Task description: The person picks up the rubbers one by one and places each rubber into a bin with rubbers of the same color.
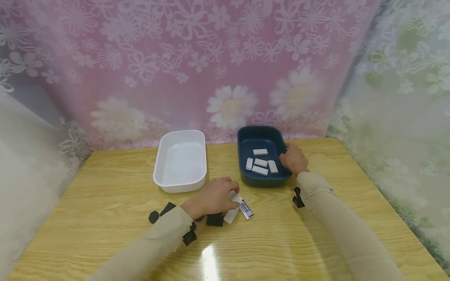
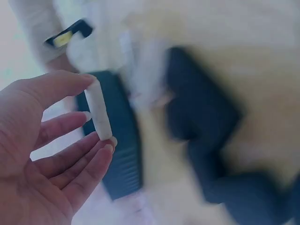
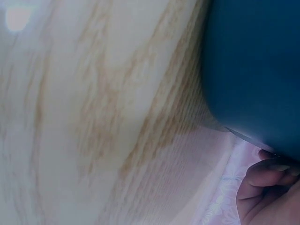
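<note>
White eraser (image 2: pixel 100 110): pinched between thumb and fingertips of the left hand (image 1: pixel 213 196), just above the table (image 1: pixel 105 218) near the middle of its front half. In the left wrist view the eraser stands roughly upright, thumb at its top end, ring and little fingertips at its lower end; the other fingers are loosely extended. Background in that view is blurred.

On the table just beside this hand: a second white eraser (image 1: pixel 231 215), a sleeved eraser (image 1: pixel 246 209) with a printed label, and several black erasers (image 1: pixel 214 219), partly hidden under the wrist.

Right hand (image 1: pixel 293 159): fingers curled over the right rim of the dark blue tray (image 1: pixel 246 136), gripping it. The tray sits toward the back edge, right of centre, and holds five white erasers (image 1: pixel 260 162) lying flat. The right wrist view shows fingertips under the tray's rim.

White tray (image 1: pixel 161 164): toward the back edge, just left of the blue tray, not touching it.
</note>
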Available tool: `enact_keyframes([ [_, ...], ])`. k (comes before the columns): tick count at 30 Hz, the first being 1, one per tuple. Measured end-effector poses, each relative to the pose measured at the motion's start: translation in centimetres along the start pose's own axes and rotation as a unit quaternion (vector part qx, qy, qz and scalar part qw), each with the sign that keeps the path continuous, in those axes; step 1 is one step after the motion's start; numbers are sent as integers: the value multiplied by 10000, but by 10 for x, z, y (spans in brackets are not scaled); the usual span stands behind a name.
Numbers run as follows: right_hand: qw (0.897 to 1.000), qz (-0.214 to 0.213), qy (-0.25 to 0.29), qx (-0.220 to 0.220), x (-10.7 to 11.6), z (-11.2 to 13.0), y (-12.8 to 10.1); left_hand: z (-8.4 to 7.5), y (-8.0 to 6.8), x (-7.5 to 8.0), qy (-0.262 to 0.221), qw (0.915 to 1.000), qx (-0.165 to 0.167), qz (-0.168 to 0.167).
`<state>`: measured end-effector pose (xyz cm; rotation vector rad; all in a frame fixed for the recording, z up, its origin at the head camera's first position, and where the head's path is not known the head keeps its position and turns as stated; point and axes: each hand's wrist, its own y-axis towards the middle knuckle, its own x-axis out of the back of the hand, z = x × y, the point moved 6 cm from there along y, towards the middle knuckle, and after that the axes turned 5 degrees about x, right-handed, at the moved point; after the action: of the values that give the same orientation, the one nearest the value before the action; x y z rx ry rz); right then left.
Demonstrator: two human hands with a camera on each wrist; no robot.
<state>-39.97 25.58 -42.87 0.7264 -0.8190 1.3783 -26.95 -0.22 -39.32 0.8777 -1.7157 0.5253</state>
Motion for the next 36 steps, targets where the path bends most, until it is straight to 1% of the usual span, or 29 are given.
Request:
enact_keyframes([
  [3,10000,-29,-20,-16,0,-1,0,3,11,18,-12,9995,93,-287],
  [6,9999,-89,-46,-17,0,-1,1,10,26,30,-76,9981,306,-528],
  [8,9999,-124,-64,-16,-1,-1,1,16,38,34,-154,9968,434,-653],
  [11,9999,-140,-70,-15,-2,1,0,24,56,36,-192,9957,575,-694],
  [14,9998,-152,-93,-25,-2,2,-1,26,73,33,-153,9957,556,-719],
  [17,9997,-199,-116,-50,0,1,-1,24,92,29,-51,9964,474,-701],
  [19,9997,-221,-113,-78,0,1,-1,23,106,24,13,9970,406,-666],
  [23,9997,-181,-105,-136,-1,-1,0,26,128,15,173,9972,338,-647],
  [26,9996,-168,-116,-200,-1,-1,-1,33,139,9,369,9958,399,-741],
  [31,9995,-183,-200,-181,0,1,-2,42,151,4,741,9919,467,-922],
  [36,9994,-222,-203,-147,3,2,-2,42,164,-1,1178,9892,326,-810],
])
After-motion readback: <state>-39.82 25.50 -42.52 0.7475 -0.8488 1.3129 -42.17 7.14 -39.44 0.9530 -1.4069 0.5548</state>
